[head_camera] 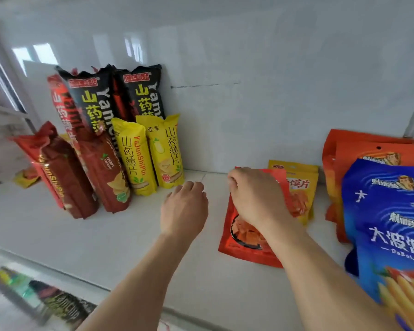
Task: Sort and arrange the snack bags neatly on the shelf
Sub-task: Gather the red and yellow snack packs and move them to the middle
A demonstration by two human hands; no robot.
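The right hand [253, 197] curls its fingers over the top edge of a red snack pouch [244, 237] and holds it upright on the white shelf [93, 235], toward the right of the middle. The left hand [184, 206] hovers just to the left of it, palm down, fingers loosely bent and holding nothing. Right behind the red pouch stands a yellow pouch [301, 187], near the back wall. Further right, a big blue bag [392, 225] printed with fries stands in front of a large orange bag [359, 151]. On the left side of the shelf, two yellow tube packs [151, 156] stand side by side, with dark red tube packs [86, 177] leaning beside them and black tube packs [115, 96] propped against the wall behind. A lower shelf with blurred goods shows at the bottom left.
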